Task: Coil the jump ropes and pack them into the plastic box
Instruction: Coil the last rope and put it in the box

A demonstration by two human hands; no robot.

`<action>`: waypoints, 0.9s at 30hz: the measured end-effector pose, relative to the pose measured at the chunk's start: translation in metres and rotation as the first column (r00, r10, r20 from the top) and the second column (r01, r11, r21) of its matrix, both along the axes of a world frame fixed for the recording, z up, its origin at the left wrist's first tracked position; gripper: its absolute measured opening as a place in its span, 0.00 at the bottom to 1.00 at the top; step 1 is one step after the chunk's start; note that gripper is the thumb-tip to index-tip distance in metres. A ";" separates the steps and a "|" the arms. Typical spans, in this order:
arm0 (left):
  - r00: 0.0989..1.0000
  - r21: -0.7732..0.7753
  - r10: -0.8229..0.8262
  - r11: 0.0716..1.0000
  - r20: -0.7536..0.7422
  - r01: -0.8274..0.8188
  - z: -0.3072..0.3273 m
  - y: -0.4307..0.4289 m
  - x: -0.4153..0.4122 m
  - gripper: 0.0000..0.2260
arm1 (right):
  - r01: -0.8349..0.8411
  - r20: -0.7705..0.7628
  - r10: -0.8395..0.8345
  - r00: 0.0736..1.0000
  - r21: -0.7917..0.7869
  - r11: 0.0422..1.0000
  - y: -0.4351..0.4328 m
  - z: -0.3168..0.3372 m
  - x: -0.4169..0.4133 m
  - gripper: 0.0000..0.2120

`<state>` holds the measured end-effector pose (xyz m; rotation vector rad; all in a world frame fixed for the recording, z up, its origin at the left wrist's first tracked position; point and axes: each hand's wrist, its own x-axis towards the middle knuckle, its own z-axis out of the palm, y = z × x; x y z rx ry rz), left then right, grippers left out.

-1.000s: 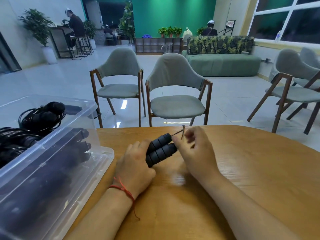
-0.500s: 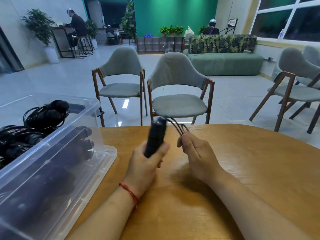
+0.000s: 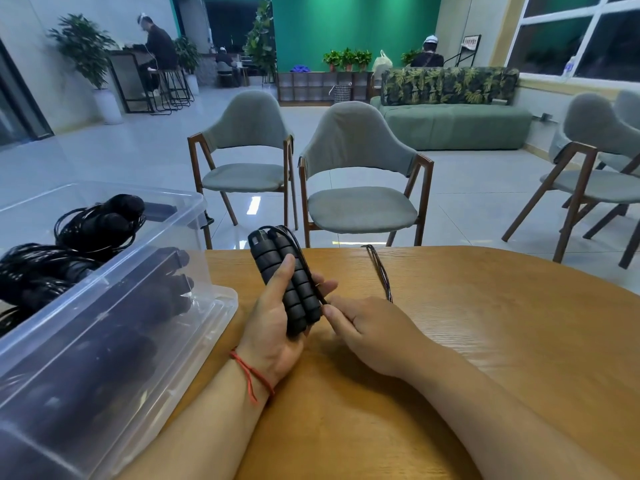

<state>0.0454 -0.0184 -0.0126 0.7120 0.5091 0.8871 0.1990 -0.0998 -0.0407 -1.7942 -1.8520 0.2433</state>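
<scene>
The left hand (image 3: 273,327) grips both black handles (image 3: 301,292) above the desk (image 3: 485,341); just beside them, the right hand (image 3: 370,327) seems to pinch the cord (image 3: 379,271).

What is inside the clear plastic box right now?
The plastic box holds coiled black jump ropes: one bundle shows above the rim, more dark shapes blur through the wall. Their count and the box floor cannot be made out.
</scene>
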 end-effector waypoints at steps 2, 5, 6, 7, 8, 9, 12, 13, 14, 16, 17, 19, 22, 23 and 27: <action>1.000 0.036 0.017 0.999 -0.027 -0.016 -0.003 0.008 -0.002 0.14 | 0.012 0.041 -0.011 0.999 -0.032 0.999 -0.002 0.005 0.007 0.20; 0.989 0.063 0.102 0.993 -0.109 -0.096 -0.007 0.025 -0.007 0.14 | 0.098 0.097 -0.090 0.991 -0.084 0.992 -0.007 0.017 0.034 0.22; 0.981 0.047 0.148 0.989 -0.129 -0.143 -0.007 0.031 -0.010 0.15 | 0.139 0.107 -0.128 0.986 -0.101 0.985 -0.010 0.021 0.047 0.23; 0.971 0.029 0.190 0.982 -0.144 -0.187 -0.007 0.036 -0.012 0.16 | 0.177 0.099 -0.166 0.981 -0.115 0.977 -0.015 0.025 0.060 0.23; 0.960 0.028 0.224 0.975 -0.168 -0.222 -0.007 0.039 -0.014 0.17 | 0.210 0.077 -0.202 0.976 -0.123 0.970 -0.020 0.027 0.072 0.23; 0.946 0.058 0.246 0.969 -0.209 -0.239 -0.008 0.041 -0.016 0.18 | 0.238 0.057 -0.233 0.971 -0.118 0.964 -0.024 0.029 0.080 0.23; 0.855 0.320 0.314 0.929 -0.414 -0.187 -0.011 0.036 -0.014 0.20 | 0.271 0.050 -0.269 0.962 -0.057 0.961 -0.028 0.028 0.086 0.22; 0.815 0.408 0.346 0.901 -0.465 -0.149 -0.011 0.033 -0.013 0.21 | 0.261 0.056 -0.258 0.964 -0.039 0.965 -0.027 0.027 0.084 0.22; 0.790 0.468 0.366 0.876 -0.492 -0.115 -0.012 0.031 -0.011 0.22 | 0.246 0.077 -0.244 0.967 -0.018 0.969 -0.025 0.026 0.082 0.21; 0.776 0.497 0.371 0.864 -0.510 -0.086 -0.013 0.030 -0.009 0.22 | 0.228 0.112 -0.231 0.967 0.036 0.973 -0.023 0.030 0.077 0.14; 0.772 0.494 0.371 0.865 -0.517 -0.085 -0.014 0.031 -0.009 0.21 | 0.224 0.106 -0.230 0.968 0.060 0.973 -0.023 0.035 0.075 0.10; 0.760 0.493 0.376 0.866 -0.530 -0.084 -0.014 0.032 -0.010 0.20 | 0.203 0.124 -0.210 0.970 0.067 0.977 -0.024 0.044 0.072 0.11; 0.773 0.508 0.362 0.859 -0.521 -0.060 -0.013 0.028 -0.009 0.19 | 0.122 0.239 -0.105 0.965 -0.060 0.991 -0.017 0.047 0.061 0.12; 0.785 0.507 0.355 0.860 -0.507 -0.060 -0.014 0.027 -0.008 0.18 | 0.089 0.233 -0.057 0.971 -0.126 0.988 -0.013 0.045 0.053 0.12; 0.822 0.476 0.344 0.873 -0.454 -0.102 -0.014 0.028 -0.010 0.19 | -0.035 0.218 0.109 0.970 -0.318 0.947 -0.004 0.035 0.015 0.14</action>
